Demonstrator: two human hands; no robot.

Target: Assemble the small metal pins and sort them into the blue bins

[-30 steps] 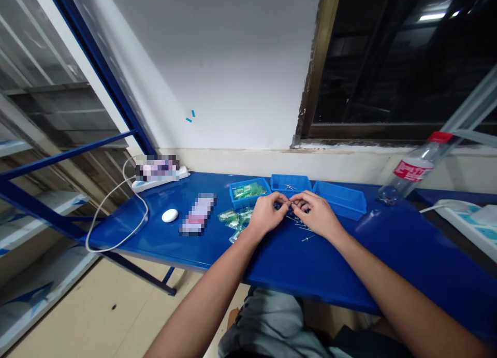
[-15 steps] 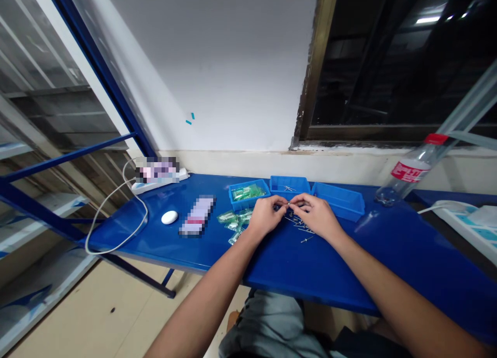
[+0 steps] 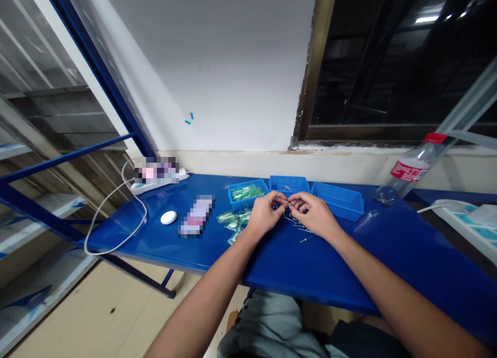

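My left hand (image 3: pixel 266 213) and my right hand (image 3: pixel 313 213) meet fingertip to fingertip above the blue table. Both are closed in a pinch around a small metal piece (image 3: pixel 289 204), mostly covered by the fingers; its exact kind is hard to see. Under and beside my right hand lie several thin metal pins, partly hidden, that look like blind rivets. One such pin (image 3: pixel 306 239) lies apart, nearer the front edge. Left of my left hand are small green-and-clear packets (image 3: pixel 232 222) in a loose pile, partly covered by that hand.
Behind my hands stand three blue bins: the left bin (image 3: pixel 248 204) holds green packets, the middle bin (image 3: pixel 276 182) a few metal pins, then the right bin (image 3: pixel 337 200). A white oval object (image 3: pixel 169 217), a blurred-out phone-like item (image 3: pixel 196 216), power strip (image 3: pixel 161 182) and bottle (image 3: pixel 407 171) stand around.
My fingers have shifted slightly around the small metal piece, the right fingers curling a little more. The things on the table lie as before; the view has moved very slightly.
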